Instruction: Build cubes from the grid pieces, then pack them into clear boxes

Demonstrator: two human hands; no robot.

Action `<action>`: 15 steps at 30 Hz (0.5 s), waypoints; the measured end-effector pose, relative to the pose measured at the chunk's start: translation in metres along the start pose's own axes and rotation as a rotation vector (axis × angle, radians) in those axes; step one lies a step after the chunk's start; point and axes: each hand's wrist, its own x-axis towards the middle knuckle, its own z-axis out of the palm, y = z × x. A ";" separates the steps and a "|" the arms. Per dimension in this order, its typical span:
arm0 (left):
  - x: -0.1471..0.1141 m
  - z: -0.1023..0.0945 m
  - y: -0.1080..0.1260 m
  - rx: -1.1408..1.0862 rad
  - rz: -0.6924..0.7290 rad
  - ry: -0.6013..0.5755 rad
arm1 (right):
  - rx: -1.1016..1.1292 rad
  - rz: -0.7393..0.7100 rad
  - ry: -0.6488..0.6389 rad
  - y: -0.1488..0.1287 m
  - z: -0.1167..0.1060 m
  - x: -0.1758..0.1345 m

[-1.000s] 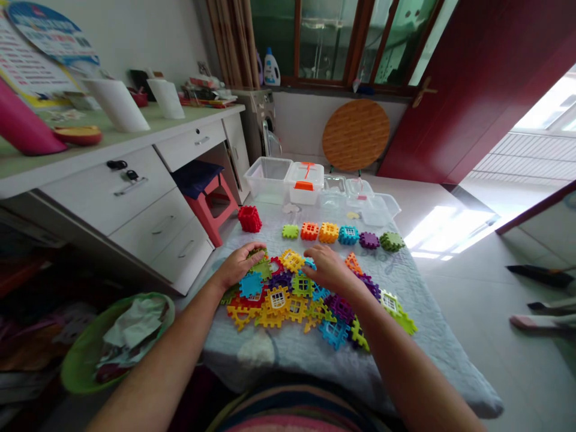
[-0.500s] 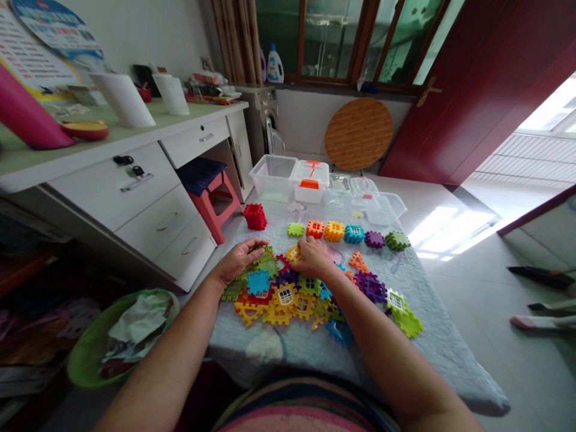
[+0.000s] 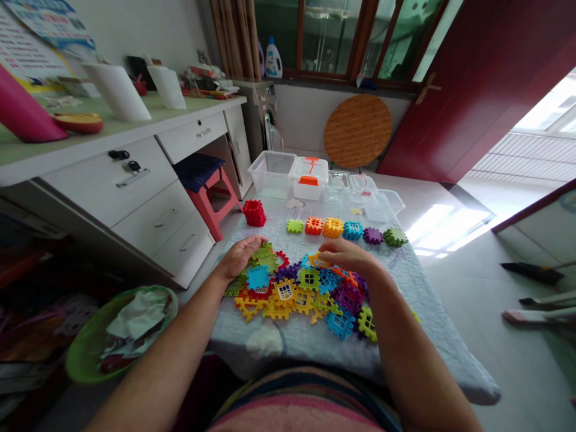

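A heap of flat, notched plastic building tiles in many colours covers the near middle of the table. My left hand (image 3: 243, 255) rests at the heap's left edge against the olive-green tiles (image 3: 266, 258), fingers extended and apart from the thumb. Over the heap's far right side is my right hand (image 3: 348, 255), its fingertips pinching a yellow building tile (image 3: 317, 261). Close by lie a blue tile (image 3: 258, 278), a lime tile (image 3: 309, 278), purple tiles (image 3: 348, 297) and a yellow window tile (image 3: 285, 290). My right forearm covers part of the heap's right side.
Behind the heap runs a row of sorted stacks: red (image 3: 254, 213), lime (image 3: 294, 226), orange (image 3: 314, 226), yellow (image 3: 333, 227), blue (image 3: 353, 230), purple (image 3: 373, 236) and dark green (image 3: 395, 237). Clear plastic boxes (image 3: 272, 174) stand at the table's far end. A stool (image 3: 211, 192) is on the left.
My right hand has moved to the right across the heap with the yellow tile. My left hand stays by the olive-green tiles. The view has shifted slightly.
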 end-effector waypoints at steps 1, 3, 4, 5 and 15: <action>0.000 0.000 0.000 0.019 0.006 0.001 | 0.010 -0.006 -0.025 0.004 -0.001 -0.005; 0.000 0.001 -0.001 0.042 0.007 -0.001 | -0.006 -0.003 -0.007 0.010 -0.001 -0.010; 0.000 0.001 -0.001 0.052 0.005 0.001 | -0.027 0.008 0.026 0.012 0.000 -0.011; 0.000 0.001 -0.001 0.063 0.001 0.005 | -0.049 0.023 0.070 0.014 0.002 -0.012; -0.001 0.004 0.006 0.145 0.016 0.067 | -0.176 -0.059 0.239 0.006 0.026 -0.034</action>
